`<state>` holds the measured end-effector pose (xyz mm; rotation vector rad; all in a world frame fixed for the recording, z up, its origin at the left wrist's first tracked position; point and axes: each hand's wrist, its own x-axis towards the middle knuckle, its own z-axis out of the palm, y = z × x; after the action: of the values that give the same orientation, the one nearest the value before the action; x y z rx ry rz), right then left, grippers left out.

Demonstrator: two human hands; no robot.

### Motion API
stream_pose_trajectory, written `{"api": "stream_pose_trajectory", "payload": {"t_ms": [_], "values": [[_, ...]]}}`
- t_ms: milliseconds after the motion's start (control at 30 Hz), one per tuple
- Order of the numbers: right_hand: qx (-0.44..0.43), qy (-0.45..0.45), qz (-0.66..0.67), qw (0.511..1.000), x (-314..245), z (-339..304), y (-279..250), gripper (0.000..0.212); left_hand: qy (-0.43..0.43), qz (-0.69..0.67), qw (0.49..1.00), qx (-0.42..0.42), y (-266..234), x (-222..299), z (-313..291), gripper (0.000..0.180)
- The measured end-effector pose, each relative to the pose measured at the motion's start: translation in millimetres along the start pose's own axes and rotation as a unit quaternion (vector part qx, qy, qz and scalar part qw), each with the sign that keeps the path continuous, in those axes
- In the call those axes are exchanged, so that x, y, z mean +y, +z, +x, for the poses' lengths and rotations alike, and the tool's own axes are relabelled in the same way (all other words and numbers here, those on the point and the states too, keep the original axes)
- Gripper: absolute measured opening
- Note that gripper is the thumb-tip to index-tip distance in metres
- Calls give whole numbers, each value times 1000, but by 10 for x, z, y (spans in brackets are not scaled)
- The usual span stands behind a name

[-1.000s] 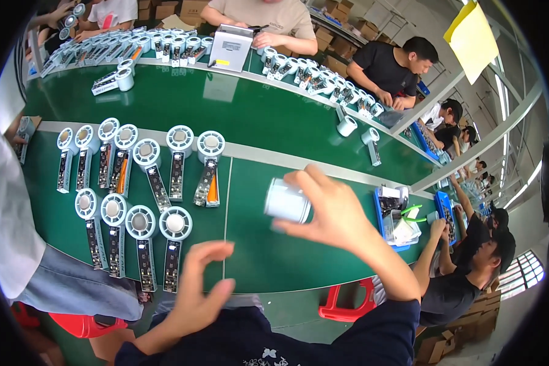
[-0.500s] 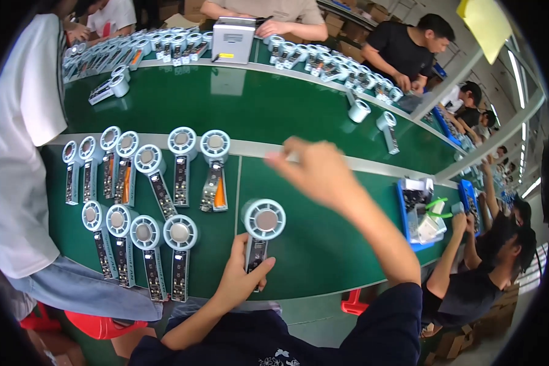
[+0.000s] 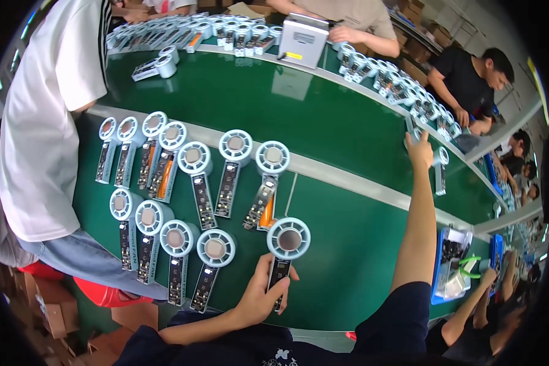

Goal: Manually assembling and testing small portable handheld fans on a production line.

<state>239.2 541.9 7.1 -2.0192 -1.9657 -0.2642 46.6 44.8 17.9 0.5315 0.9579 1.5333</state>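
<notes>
My left hand (image 3: pixel 263 291) is closed around the handle of a pale blue handheld fan (image 3: pixel 288 239), held upright, round head up, a dark circuit board showing in the handle. My right arm stretches far forward to the right. My right hand (image 3: pixel 419 151) is at another handheld fan (image 3: pixel 411 129) on the far green surface, its fingers apart around it; the hand partly hides this fan, and I cannot tell how firmly they touch. Left of my left hand, several similar fans lie in two rows, among them a near one (image 3: pixel 216 247) and a far one (image 3: pixel 272 157) with an orange part.
One more fan (image 3: pixel 441 157) lies right of my right hand. A blue bin (image 3: pixel 436 274) with parts stands at the right. A grey metal box (image 3: pixel 302 43) and many fans line the far edge. A person in white (image 3: pixel 49 122) is close on my left; other people work across and rightward.
My right hand has moved forward and right, from above the near table to the fan on the far surface. My left hand still holds its fan. The whole view has shifted and tilted.
</notes>
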Motion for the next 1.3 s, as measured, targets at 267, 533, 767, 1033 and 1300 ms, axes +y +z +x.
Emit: {"api": "stream_pose_trajectory", "payload": {"t_ms": [267,533,767,1033,1300], "values": [[-229,-28,287,930,-237,-529,-1002,46,23,-6,1000,8,75,-25,3,42],[-364,-393,211,818,-203,-1999,-2295,45,42,-31,999,17,26,-72,-23,38],[-359,-491,187,772,-193,-2657,-2237,53,54,-65,996,5,-8,-86,-36,36],[-144,-296,143,933,138,-3023,-1999,23,84,-26,996,-12,-2,-117,-74,38],[-344,-117,249,898,67,-3676,-1888,41,89,-21,995,-41,-48,-153,-88,39]]}}
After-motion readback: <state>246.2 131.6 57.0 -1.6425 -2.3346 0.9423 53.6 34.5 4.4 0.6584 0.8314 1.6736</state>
